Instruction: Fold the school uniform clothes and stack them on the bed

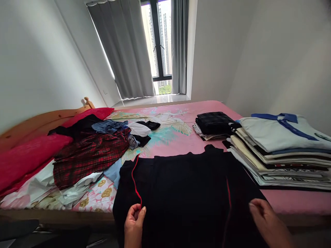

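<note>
Daylight comes through the window [162,38] between grey curtains [124,48], past the far edge of the bed [287,205]. Just the head view to go on: a black garment [188,186] lies spread across the bed's near edge, its lower part hanging over, probably because that's the closest spot to work on. Left hand [134,222] is pinching it by the red trim [135,186], which looks like a handy line to grip and line up by. Right hand [270,224] is blurred at the garment's right side, fingers close together; can't tell whether it's gripping. Folded stack [274,158] sits toward the near right corner, dark pile [213,123] just beyond, rumpled heap [90,155] by the headboard [49,120] side, seemingly split to keep folded from loose.
</note>
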`<state>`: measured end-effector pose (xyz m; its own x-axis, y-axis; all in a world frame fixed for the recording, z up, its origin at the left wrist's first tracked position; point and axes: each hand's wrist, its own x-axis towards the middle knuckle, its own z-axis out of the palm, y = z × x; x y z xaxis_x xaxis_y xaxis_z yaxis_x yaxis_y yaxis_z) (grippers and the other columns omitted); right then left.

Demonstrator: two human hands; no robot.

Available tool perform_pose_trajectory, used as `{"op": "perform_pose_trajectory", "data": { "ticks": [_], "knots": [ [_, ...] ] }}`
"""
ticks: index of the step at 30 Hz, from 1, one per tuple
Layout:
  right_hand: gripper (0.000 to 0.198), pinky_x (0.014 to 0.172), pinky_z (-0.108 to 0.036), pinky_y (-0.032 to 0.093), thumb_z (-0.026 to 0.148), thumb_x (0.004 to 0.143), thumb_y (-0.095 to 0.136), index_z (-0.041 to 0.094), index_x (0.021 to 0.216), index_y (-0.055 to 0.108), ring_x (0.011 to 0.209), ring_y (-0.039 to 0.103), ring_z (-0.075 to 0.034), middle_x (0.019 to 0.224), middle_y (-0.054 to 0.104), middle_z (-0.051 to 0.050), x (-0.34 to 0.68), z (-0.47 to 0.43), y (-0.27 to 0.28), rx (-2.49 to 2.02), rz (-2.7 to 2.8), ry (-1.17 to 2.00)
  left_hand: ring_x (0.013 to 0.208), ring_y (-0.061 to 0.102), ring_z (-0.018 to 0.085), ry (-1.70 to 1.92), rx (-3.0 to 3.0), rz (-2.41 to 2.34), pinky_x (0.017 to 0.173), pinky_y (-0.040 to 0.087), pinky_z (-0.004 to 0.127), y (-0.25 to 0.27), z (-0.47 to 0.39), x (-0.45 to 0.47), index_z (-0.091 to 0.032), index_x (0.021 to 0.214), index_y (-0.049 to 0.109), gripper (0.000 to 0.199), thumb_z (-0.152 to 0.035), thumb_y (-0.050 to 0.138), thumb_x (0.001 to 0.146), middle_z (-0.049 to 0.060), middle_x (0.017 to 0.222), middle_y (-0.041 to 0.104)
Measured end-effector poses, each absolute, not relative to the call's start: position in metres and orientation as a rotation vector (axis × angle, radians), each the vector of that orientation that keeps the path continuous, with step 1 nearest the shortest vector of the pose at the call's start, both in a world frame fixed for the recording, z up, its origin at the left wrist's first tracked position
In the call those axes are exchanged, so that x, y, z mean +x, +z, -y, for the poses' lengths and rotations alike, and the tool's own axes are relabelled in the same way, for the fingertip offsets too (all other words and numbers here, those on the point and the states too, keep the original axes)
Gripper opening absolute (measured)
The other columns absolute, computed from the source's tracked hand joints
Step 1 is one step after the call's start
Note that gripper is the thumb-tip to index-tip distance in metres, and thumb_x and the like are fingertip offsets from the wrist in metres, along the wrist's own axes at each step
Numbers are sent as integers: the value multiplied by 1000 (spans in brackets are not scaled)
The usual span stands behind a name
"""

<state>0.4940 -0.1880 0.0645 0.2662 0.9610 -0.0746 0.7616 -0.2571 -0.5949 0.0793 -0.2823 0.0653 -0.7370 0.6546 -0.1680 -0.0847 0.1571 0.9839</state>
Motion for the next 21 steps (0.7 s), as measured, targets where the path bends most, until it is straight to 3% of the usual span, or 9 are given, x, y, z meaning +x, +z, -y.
{"op": "perform_pose_trajectory", "data": {
  "ticks": [4, 8, 11, 16, 21],
  "knots": [
    [54, 58, -32, 46, 68, 72, 40, 25, 105, 43, 73, 65, -23, 89, 64, -3, 463, 184, 66, -2135, 1615, 657, 65, 60, 15, 1554, 497, -1832, 63, 47, 25, 58, 277, 87, -17, 85, 55, 52, -47, 77, 48, -1, 68, 63],
    [48, 69, -37, 47, 54, 79, 34, 22, 113, 41, 91, 63, -27, 112, 58, -10, 447, 181, 50, -2123, 1632, 565, 73, 64, 18, 1501, 520, -1835, 68, 49, 27, 53, 277, 89, -18, 92, 55, 55, -50, 75, 52, 1, 72, 67],
    [42, 74, -38, 47, 45, 78, 34, 23, 113, 44, 88, 64, -26, 106, 62, -8, 459, 177, 39, -2043, 1577, 715, 83, 66, 21, 1521, 535, -1819, 76, 51, 30, 50, 279, 86, -19, 100, 54, 52, -47, 72, 59, 2, 76, 69],
    [43, 82, -33, 50, 41, 65, 53, 19, 102, 56, 97, 63, -26, 95, 70, -7, 500, 173, 44, -1605, 1126, 1260, 98, 64, 22, 1567, 383, -1721, 92, 47, 36, 54, 280, 85, -21, 107, 56, 42, -34, 68, 69, 3, 88, 70],
    [56, 77, -34, 54, 34, 60, 64, 20, 113, 58, 91, 66, -26, 85, 73, -5, 510, 167, 89, -1509, 470, 1427, 100, 64, 20, 1625, 125, -1654, 97, 45, 38, 101, 273, 93, -22, 107, 60, 32, -23, 62, 74, 2, 91, 71]
  ]
}}
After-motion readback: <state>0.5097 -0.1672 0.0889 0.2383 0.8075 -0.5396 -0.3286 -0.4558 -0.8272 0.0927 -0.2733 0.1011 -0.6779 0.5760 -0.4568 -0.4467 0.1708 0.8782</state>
